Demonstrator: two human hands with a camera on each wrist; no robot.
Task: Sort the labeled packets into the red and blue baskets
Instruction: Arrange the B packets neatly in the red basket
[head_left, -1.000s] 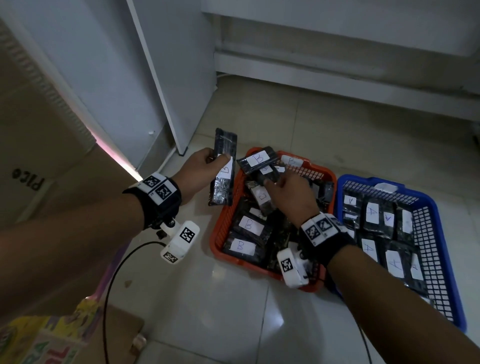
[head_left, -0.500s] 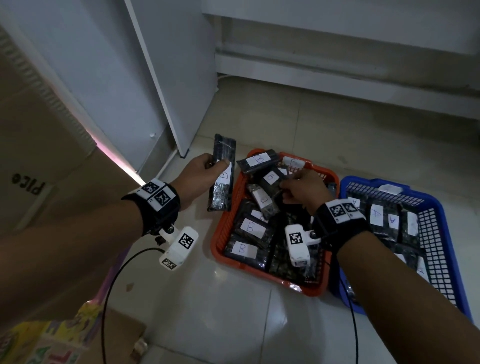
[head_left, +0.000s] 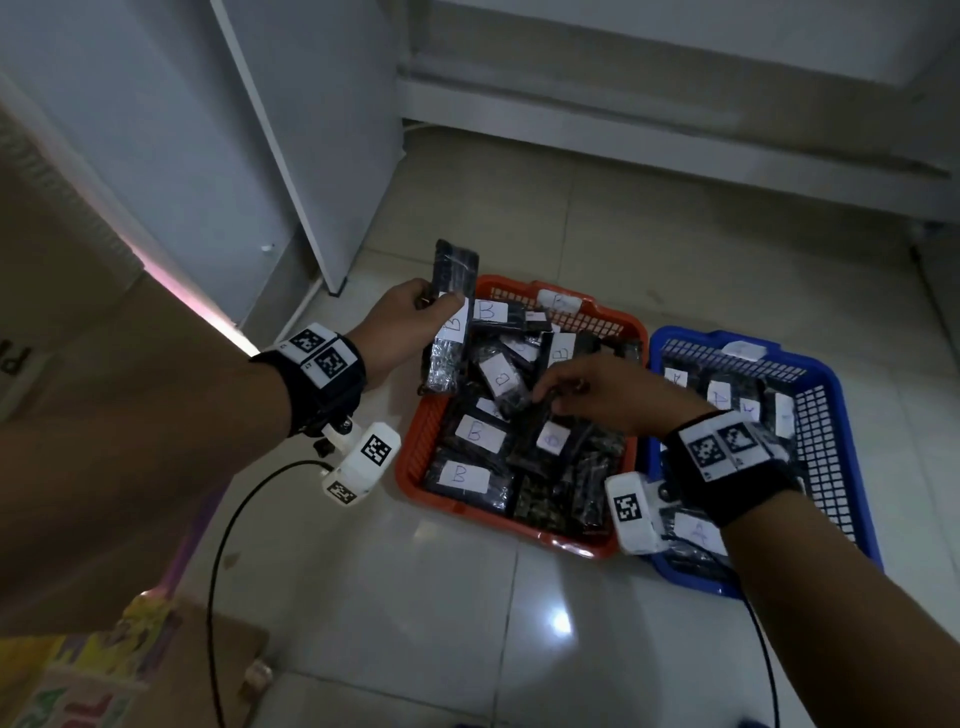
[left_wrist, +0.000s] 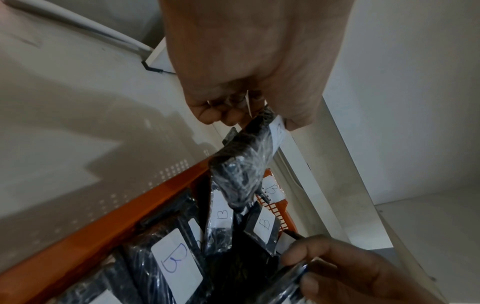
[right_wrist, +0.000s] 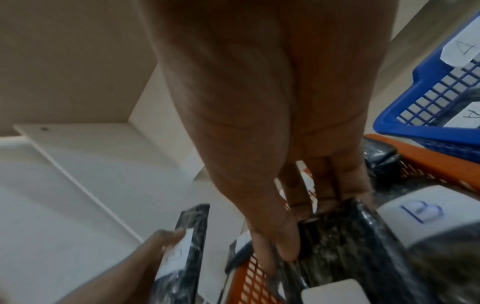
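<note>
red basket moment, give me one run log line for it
left hand: holds B packet at red basket edge | right hand: pinches packet in basket | blue basket: A packets

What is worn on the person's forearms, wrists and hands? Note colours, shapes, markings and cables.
Both forearms are bare, with no sleeves. Each wrist carries a black wristband: the left wristband and right wristband each bear two white square tags with black coded patterns. Under each hangs a white boxy camera, left camera and right camera, similarly tagged, trailing a thin black cable. The hands are bare.

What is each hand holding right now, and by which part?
The left hand pinches a B-labelled packet near its middle, at the label. The right hand grips a dark packet by its end inside the red basket.
</note>
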